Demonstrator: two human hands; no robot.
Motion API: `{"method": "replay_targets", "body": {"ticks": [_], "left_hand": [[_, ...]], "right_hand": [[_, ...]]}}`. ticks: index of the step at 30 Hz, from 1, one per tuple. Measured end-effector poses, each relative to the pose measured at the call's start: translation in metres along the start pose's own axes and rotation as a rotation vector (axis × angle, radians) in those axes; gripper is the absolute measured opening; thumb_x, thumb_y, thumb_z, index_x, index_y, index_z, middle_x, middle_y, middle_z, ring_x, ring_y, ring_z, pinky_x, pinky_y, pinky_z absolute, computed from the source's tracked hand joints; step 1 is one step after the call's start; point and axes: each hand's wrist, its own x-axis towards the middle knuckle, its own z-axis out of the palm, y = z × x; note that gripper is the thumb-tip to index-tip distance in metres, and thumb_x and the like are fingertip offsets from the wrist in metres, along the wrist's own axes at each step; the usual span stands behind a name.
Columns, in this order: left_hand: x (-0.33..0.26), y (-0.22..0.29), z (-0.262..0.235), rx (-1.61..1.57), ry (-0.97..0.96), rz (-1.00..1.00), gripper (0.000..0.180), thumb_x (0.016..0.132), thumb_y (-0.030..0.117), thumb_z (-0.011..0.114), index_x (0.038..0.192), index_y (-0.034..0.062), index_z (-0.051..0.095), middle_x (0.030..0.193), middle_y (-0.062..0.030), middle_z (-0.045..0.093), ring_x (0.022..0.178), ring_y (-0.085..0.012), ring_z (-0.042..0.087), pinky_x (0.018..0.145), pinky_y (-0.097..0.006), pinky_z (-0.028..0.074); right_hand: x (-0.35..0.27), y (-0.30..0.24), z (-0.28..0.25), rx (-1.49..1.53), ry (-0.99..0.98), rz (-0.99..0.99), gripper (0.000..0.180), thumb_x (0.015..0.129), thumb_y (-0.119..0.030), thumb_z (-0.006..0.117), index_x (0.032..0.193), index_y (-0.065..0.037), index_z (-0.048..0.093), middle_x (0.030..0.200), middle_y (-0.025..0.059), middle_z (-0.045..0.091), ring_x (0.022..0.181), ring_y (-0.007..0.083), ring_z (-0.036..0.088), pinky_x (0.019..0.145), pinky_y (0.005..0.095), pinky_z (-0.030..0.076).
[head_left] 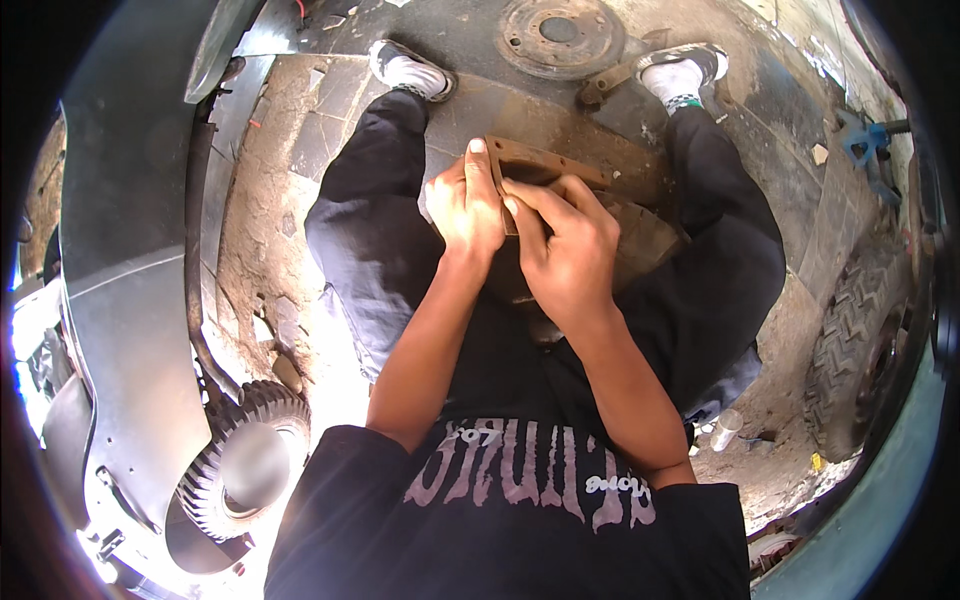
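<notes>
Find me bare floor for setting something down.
Floor looks bare between the left foot and the wheel disc, and between the right leg and the right-hand tyre. It's crowded between both legs, where the left hand and right hand are on rusty metal, and around the right foot, beside a metal bar.

We look down on a floor of cracked dark tiles [325, 145] with bare, dusty patches [252, 205]. Strong light whitens its left side; a pale, stained wall [835, 45] borders the upper right.
</notes>
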Motion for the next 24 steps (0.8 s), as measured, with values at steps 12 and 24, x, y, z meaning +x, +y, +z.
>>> {"method": "replay_targets", "body": {"ticks": [12, 24], "left_hand": [[-0.001, 0.017, 0.000, 0.043, -0.008, 0.067, 0.055, 0.117, 0.030, 0.048, 0.075, -0.0012, 0.066, 0.055, -0.0101, 0.054, 0.048, -0.0184, 0.050, 0.052, -0.040, 0.043], [-0.005, 0.014, -0.002, 0.055, 0.000, 0.125, 0.055, 0.117, 0.029, 0.048, 0.076, -0.0009, 0.069, 0.059, -0.0123, 0.062, 0.049, -0.0187, 0.054, 0.053, -0.040, 0.046]], "right_hand": [[0.027, 0.019, 0.012, -0.009, 0.059, -0.071, 0.019, 0.088, 0.001, 0.080, 0.106, -0.003, 0.084, 0.083, 0.0172, 0.070, 0.068, 0.0330, 0.068, 0.064, 0.0420, 0.055], [0.029, 0.026, 0.015, 0.038, 0.027, -0.088, 0.013, 0.091, -0.002, 0.076, 0.103, -0.004, 0.082, 0.082, 0.0209, 0.062, 0.072, 0.0412, 0.065, 0.067, 0.0496, 0.055]]}}
